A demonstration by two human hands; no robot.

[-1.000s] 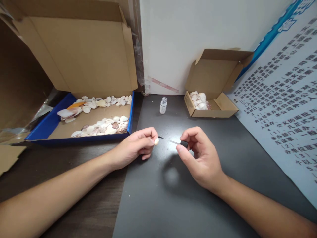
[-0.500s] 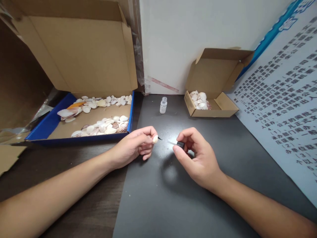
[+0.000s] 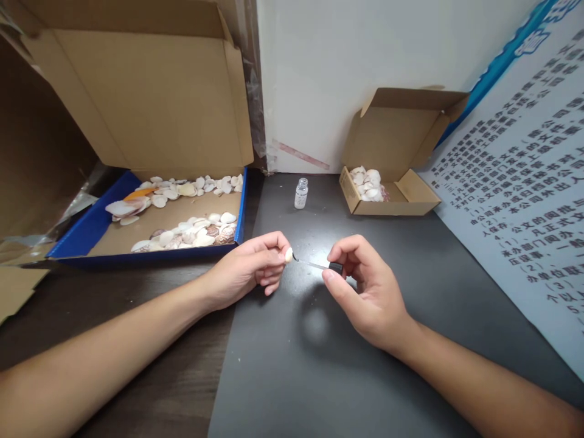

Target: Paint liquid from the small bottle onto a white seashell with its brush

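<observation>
Dark grey mat (image 3: 319,365) at frame centre, white wall behind. Left hand (image 3: 246,271) pinches a small pale shell (image 3: 288,255) between thumb and fingertips. Right hand (image 3: 365,292) grips the black cap of a thin brush (image 3: 319,266), tip touching the shell. Open glass vial (image 3: 300,193) stands above, well apart.

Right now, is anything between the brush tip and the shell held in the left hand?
Nothing visible. The left hand pinches the small shell; the right hand holds the cap brush with its dark tip right at the shell. The open bottle stands well behind, out of the way.
</observation>
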